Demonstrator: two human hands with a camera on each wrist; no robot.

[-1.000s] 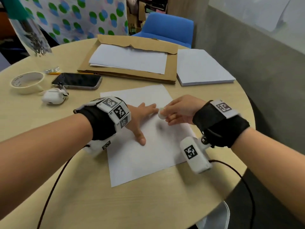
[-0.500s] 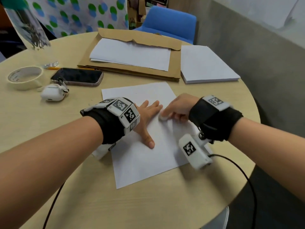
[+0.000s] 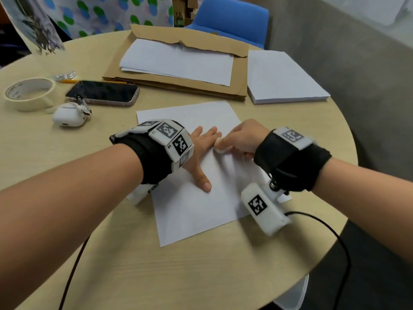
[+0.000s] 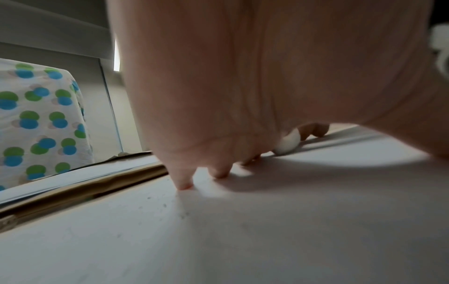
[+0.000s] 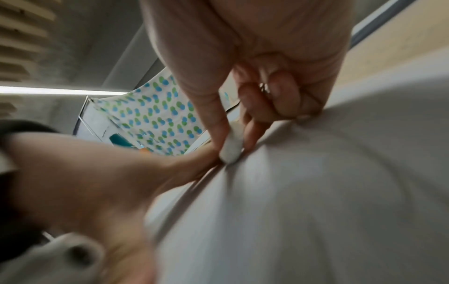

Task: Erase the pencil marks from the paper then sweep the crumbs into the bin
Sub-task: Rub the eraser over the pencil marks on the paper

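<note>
So the paper (image 3: 196,211) is lying flat on the round wooden table (image 3: 67,153), right in front of the person. Their left hand (image 3: 201,151) is spread flat on the sheet, fingers straight, thumb pointing back toward them, pinning it down. The right hand (image 3: 243,139) has its thumb and fingers pinched around a small white eraser (image 3: 220,147), and the eraser's bottom end is touching the paper just beside the left hand's fingertips (image 4: 184,185). The right wrist view shows the same: eraser (image 5: 232,149) squeezed between thumb and forefinger, tip on the sheet, right next to the other hand. A few dark crumbs (image 4: 170,205) sit on the paper near the left fingers. The right-hand side is a bit motion-blurred.
</note>
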